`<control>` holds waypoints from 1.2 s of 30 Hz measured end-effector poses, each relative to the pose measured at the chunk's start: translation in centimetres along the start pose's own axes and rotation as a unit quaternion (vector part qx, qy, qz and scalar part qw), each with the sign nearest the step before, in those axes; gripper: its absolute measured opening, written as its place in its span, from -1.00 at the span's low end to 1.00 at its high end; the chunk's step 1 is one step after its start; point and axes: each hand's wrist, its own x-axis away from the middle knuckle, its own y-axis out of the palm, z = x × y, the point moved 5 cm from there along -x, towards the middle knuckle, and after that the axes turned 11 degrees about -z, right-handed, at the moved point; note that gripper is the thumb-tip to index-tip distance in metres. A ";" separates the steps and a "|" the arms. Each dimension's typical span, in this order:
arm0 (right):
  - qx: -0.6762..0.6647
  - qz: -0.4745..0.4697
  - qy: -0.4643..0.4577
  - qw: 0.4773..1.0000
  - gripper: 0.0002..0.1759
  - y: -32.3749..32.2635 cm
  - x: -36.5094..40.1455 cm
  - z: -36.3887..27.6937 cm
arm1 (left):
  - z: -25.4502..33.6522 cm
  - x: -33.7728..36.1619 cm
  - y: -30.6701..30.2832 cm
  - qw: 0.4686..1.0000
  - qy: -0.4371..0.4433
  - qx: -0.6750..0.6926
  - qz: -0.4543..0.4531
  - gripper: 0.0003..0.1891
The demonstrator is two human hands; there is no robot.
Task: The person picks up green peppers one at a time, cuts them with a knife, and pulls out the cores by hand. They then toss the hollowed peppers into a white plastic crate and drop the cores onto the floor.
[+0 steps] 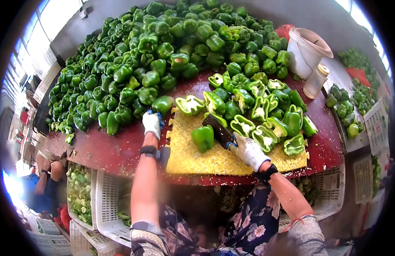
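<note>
My left hand (152,123), in a white glove with blue fingers, is at the near edge of the pepper pile. Its partly curled fingers are beside a whole green bell pepper (163,104), with no firm grip visible. My right hand (248,150), gloved alike, grips a dark, broad-bladed knife (217,129). The blade is over the yellow cutting mat (197,163), by another green bell pepper (202,138) lying there. Cut pepper halves (264,136) with pale cores showing are heaped beyond and right of the blade.
A large pile of whole green peppers (120,72) covers the back of the red table (108,153). At back right are a white bucket (306,51) and a jar (315,82). White crates (108,209) sit below the front edge. Another person (42,183) is at far left.
</note>
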 end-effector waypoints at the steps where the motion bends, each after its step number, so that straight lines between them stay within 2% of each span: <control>1: -0.002 0.004 -0.002 1.000 -0.32 0.0 0.1 0.0 | -0.1 1.6 -0.2 0.995 -0.046 0.069 -0.047 -0.87; 3: 0.003 0.057 -0.036 0.998 -0.52 0.3 0.2 0.1 | -0.2 5.3 -0.1 0.985 -0.071 0.134 -0.082 -0.89; 4: 0.023 0.098 -0.056 0.993 -0.52 0.7 0.1 0.3 | -0.9 6.9 -0.1 0.971 -0.118 0.186 -0.092 -0.90; 5: 0.022 0.101 -0.057 0.993 -0.52 1.2 -0.3 0.9 | -1.2 9.0 0.0 0.968 -0.105 0.175 -0.144 -0.88; 7: 0.014 0.071 -0.040 0.997 -0.49 1.1 -0.3 1.0 | -2.0 12.9 0.2 0.952 -0.181 0.187 -0.159 -0.87; 9: 0.020 0.083 -0.044 0.995 -0.41 1.2 -0.5 1.2 | -3.5 15.8 0.8 0.928 -0.210 0.241 -0.189 -0.86; 11: 0.000 0.057 -0.047 0.997 -0.30 0.5 0.2 0.8 | -5.2 18.5 2.1 0.879 -0.253 0.368 -0.165 -0.89; 12: 0.002 0.057 -0.048 0.997 -0.30 0.4 0.8 0.2 | -6.3 19.5 2.8 0.874 -0.240 0.390 -0.162 -0.89; 14: 0.013 0.073 0.013 0.997 -0.36 0.1 2.2 -0.8 | -6.5 22.1 4.5 0.863 -0.233 0.418 -0.165 -0.92; 15: 0.008 0.093 0.048 0.994 -0.41 0.5 2.7 -1.0 | -7.1 22.3 5.1 0.889 -0.218 0.385 -0.118 -0.92; 17: -0.011 0.098 0.071 0.993 -0.48 -0.7 5.1 -3.7 | -6.1 23.6 6.7 0.906 -0.202 0.359 -0.094 -0.90; 18: 0.000 0.126 0.034 0.991 -0.54 -0.7 5.8 -4.6 | -6.6 23.4 7.2 0.918 -0.185 0.338 -0.098 -0.88; 19: -0.075 0.031 0.062 0.995 -0.30 -1.2 6.8 -6.1 | -6.2 23.7 7.7 0.918 -0.185 0.343 -0.080 -0.86; 22: 0.069 0.154 -0.072 0.983 -0.30 0.8 8.1 -8.0 | -4.8 24.5 8.3 0.933 -0.164 0.318 -0.039 -0.85; 23: 0.093 0.125 -0.063 0.986 -0.37 1.2 8.0 -8.2 | -4.4 24.7 8.3 0.932 -0.159 0.323 -0.044 -0.87; 25: 0.151 0.199 -0.112 0.962 -0.47 1.6 8.7 -9.2 | -3.5 25.5 8.5 0.930 -0.157 0.328 -0.051 -0.88; 26: 0.151 0.198 -0.110 0.962 -0.47 2.0 8.9 -9.1 | -3.2 25.9 8.6 0.932 -0.144 0.333 -0.028 -0.93; 27: 0.180 0.191 -0.120 0.958 -0.53 2.4 9.1 -9.4 | -3.2 26.2 8.5 0.932 -0.131 0.337 -0.005 -0.89; 29: 0.208 0.183 -0.126 0.953 -0.59 3.3 9.2 -9.5 | -3.8 26.5 7.9 0.933 -0.136 0.333 -0.010 -0.86; 31: 0.287 0.176 -0.140 0.931 -0.63 5.1 8.6 -9.3 | -3.4 27.0 8.3 0.880 -0.104 0.453 -0.095 -0.85; 32: 0.292 0.197 -0.160 0.922 -0.66 5.7 8.5 -9.1 | -3.4 27.4 8.1 0.907 -0.123 0.397 -0.063 -0.84; 33: 0.317 0.187 -0.158 0.916 -0.64 6.2 8.3 -9.2 | -3.2 27.5 8.3 0.906 -0.124 0.398 -0.066 -0.84; 35: 0.298 0.149 -0.119 0.935 -0.65 6.8 7.0 -9.8 | -3.2 27.7 8.0 0.923 -0.140 0.357 -0.023 -0.84; 36: 0.295 -0.017 -0.040 0.955 -0.41 5.9 6.6 -11.1 | -3.9 27.5 7.9 0.912 -0.147 0.383 -0.029 -0.88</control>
